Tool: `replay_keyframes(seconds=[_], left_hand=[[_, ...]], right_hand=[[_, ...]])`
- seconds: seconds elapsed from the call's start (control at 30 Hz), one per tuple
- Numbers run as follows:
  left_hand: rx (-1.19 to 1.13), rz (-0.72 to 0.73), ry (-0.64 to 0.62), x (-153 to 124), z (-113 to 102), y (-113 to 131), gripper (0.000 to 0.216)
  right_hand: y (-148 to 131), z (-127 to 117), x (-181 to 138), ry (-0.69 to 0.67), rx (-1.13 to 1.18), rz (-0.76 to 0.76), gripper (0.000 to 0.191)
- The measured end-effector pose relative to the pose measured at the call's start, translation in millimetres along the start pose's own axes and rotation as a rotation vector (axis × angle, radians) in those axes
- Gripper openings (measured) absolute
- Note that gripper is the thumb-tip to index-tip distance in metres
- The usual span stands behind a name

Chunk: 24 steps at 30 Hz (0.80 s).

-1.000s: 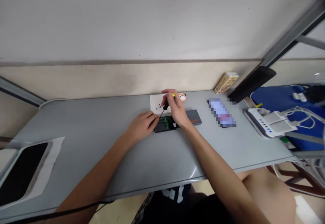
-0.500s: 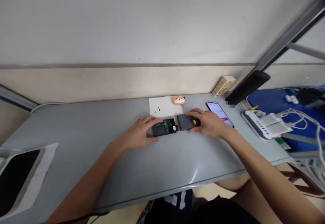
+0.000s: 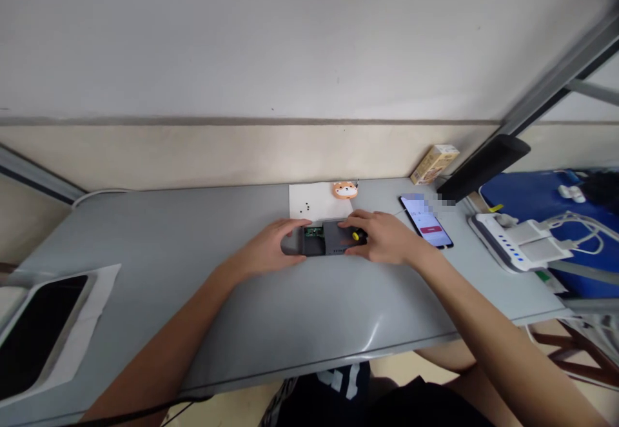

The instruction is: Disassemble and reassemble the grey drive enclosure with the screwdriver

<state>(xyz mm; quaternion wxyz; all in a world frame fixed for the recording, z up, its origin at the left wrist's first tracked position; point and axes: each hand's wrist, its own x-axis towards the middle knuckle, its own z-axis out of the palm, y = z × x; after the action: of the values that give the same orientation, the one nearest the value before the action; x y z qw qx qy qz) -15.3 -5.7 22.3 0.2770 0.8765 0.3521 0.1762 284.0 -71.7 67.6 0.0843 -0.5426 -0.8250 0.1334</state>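
Observation:
My left hand curves round the left end of a dark open tray, thumb and fingers at its two long sides. Inside the tray is a green circuit board, partly covered. My right hand grips a dark grey slotted cover by its long sides. The cover overlaps the right part of the tray. A yellow-ended black tool, perhaps a screwdriver, is tucked under my right palm; its other end is hidden.
Behind my hands lies a white sheet bearing several tiny black pieces and an orange animal-face case. To the right are a phone, a small box and a power strip. A black-screened device lies at left.
The grey cover has moved left with my right hand and now overlaps the tray, covering much of the circuit board. Earlier a small gap separated them. The camera view has shifted slightly.

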Motion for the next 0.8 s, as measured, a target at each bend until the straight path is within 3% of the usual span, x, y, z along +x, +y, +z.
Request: replay_keyframes(seconds=[0.17, 0.37, 0.43, 0.5, 0.57, 0.6, 0.73, 0.8], left_hand=[[0.078, 0.000, 0.044, 3, 9, 3, 0.072], [0.139, -0.002, 0.035, 5, 16, -1, 0.087], [0.158, 0.017, 0.023, 4, 16, 1, 0.086], [0.177, 0.040, 0.021, 3, 17, 3, 0.082], [0.196, 0.057, 0.027, 3, 19, 6, 0.077], [0.205, 0.061, 0.036, 2, 20, 6, 0.074], [0.256, 0.100, 0.085, 1, 23, 6, 0.066], [0.303, 0.151, 0.103, 1, 23, 5, 0.063]], right_hand=[[-4, 16, -1, 0.061, -0.055, -0.054, 0.049], [-10, 21, 12, 0.109, 0.190, -0.120, 0.046], [-12, 15, 17, 0.264, 0.379, -0.092, 0.034], [-9, 8, 25, 0.562, 0.629, 0.004, 0.030], [-2, 4, 36, 0.874, 0.889, 0.120, 0.041], [3, 5, 43, 0.955, 0.986, 0.174, 0.048], [18, 31, 63, 0.939, 1.243, 0.437, 0.058], [19, 49, 66, 0.831, 1.255, 0.444, 0.056]])
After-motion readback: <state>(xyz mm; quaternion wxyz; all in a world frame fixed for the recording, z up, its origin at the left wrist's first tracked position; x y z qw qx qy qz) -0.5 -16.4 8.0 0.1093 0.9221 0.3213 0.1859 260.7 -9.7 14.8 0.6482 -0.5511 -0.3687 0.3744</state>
